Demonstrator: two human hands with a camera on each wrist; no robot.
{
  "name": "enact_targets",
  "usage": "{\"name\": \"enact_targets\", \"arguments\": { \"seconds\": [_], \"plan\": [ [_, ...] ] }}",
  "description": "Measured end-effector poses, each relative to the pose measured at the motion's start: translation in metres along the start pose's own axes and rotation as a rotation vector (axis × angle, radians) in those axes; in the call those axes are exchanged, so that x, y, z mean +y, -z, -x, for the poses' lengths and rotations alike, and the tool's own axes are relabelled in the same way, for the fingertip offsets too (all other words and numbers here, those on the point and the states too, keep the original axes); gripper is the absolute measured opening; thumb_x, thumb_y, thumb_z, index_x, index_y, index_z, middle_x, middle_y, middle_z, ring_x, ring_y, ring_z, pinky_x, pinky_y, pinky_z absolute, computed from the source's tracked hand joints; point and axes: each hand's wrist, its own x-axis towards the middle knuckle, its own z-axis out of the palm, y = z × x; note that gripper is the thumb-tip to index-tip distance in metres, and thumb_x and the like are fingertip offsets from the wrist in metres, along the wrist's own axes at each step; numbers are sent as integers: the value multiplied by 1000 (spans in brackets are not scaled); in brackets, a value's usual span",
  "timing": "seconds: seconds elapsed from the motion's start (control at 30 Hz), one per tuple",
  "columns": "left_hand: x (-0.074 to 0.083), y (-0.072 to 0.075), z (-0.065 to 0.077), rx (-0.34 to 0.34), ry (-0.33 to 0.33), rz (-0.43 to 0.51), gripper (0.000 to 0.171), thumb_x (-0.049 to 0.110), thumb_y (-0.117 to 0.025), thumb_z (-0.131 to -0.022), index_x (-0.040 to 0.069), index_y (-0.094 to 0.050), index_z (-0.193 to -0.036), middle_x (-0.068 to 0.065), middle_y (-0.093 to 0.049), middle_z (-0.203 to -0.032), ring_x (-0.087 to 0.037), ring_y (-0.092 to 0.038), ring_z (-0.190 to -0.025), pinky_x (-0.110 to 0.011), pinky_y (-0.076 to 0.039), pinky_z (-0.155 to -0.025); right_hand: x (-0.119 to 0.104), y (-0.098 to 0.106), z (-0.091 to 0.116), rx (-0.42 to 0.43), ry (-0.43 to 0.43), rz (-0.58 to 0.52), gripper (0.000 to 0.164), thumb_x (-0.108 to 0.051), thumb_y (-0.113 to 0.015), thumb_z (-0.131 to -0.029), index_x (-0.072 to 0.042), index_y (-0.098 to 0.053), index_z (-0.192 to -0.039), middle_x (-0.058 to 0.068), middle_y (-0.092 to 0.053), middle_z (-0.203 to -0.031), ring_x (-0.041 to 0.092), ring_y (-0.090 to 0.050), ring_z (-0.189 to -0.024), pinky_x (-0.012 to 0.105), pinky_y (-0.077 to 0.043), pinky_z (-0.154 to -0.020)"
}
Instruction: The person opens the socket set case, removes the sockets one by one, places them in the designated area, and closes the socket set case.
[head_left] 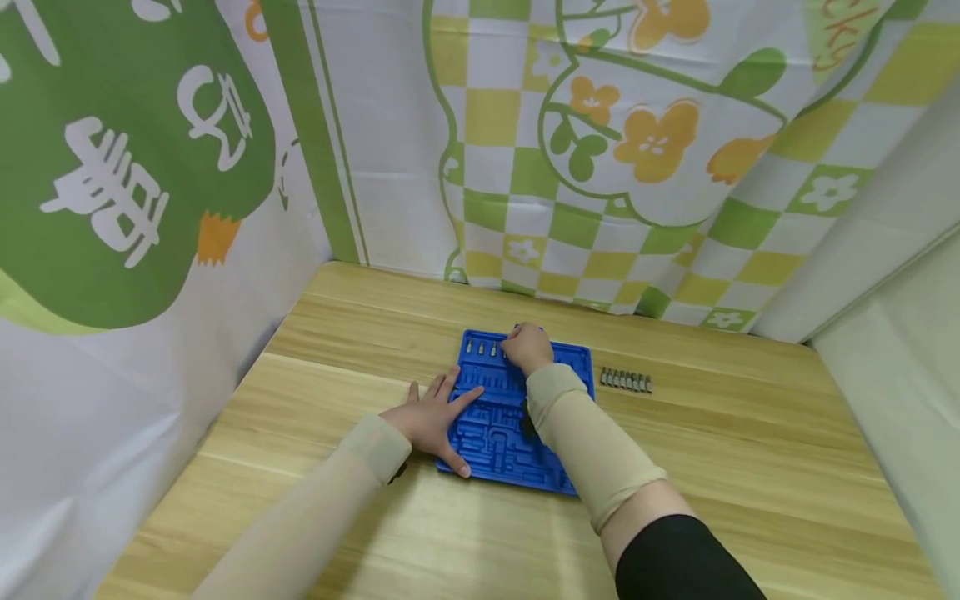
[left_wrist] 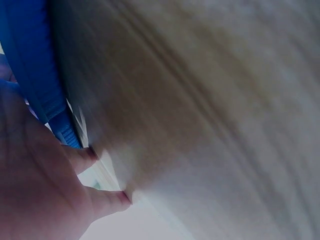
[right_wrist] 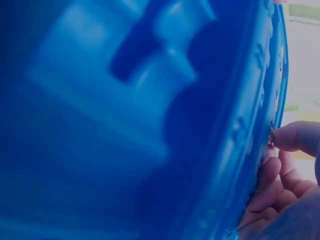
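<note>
Blue tray [head_left: 497, 398] lies flat on the wooden table [head_left: 750, 467], near the middle of the head view, with its many molded hollows turned upward. In its upper row, toward the left corner, several small metal bits [head_left: 481, 348] stand side by side, each in its own slot. The right hand [head_left: 529, 346] is above this row; its thumb and curled fingers come together in a pinch, apparently on one metal bit, but that piece is mostly hidden, so its angle cannot be told. The left hand [head_left: 431, 421] lies with straight, spread fingers over the left edge of the tray, the thumb near the lower corner, while two of its fingertips touch the table. By its look, the tray is probably light and a little flexible plastic, so it may slide easily, and its raised rim is the good place to hold. The bits are probably hard and not fragile, but small and smooth; it is best to take them by the sides with the fingertips. To the right of the tray, well apart from the left hand, a row of loose bits [head_left: 626, 381] lies on the table. Behind stands a patterned curtain [head_left: 491, 117].
</note>
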Motion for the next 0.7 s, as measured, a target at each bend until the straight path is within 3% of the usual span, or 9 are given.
{"name": "enact_targets", "arguments": {
  "seconds": [0.27, 0.43, 0.57, 0.7],
  "plan": [
    [1, 0, -1, -12, 13, 3, 132, 65, -89, -69, 31, -9, -168, -16, 19, -170, -40, 9, -155, -70, 4, -117, 5, -2, -1, 2, -21, -110, 11, -17, -67, -97, -6, -63, -97, 10, -61, -96, 26, -58, -88, 42, -49, -82],
    [1, 0, -1, -17, 20, 3, 133, 66, -88, -68, 31, -7, -168, -14, 21, -169, -38, 11, -155, -70, 5, -117, 8, 1, -1, -28, 13, -141, 26, -16, -65, -100, -3, -71, -121, 16, -67, -123, 31, -62, -109, 45, -51, -96],
    [0, -1, -1, -14, 18, 0, 133, 65, -89, -68, 30, -9, -168, -16, 19, -170, -40, 9, -156, -71, 4, -117, 10, 4, -1, -65, 47, -168, 21, -13, -64, -101, -2, -71, -118, 17, -67, -124, 31, -61, -109, 44, -50, -95],
    [1, 0, -2, -15, 15, -5, 132, 65, -89, -68, 30, -10, -168, -17, 18, -170, -41, 8, -156, -71, 4, -117, 12, 6, -1, -78, 36, -274, 11, -9, -65, -101, -3, -68, -109, 17, -66, -121, 30, -59, -105, 44, -49, -93]
  ]
}}
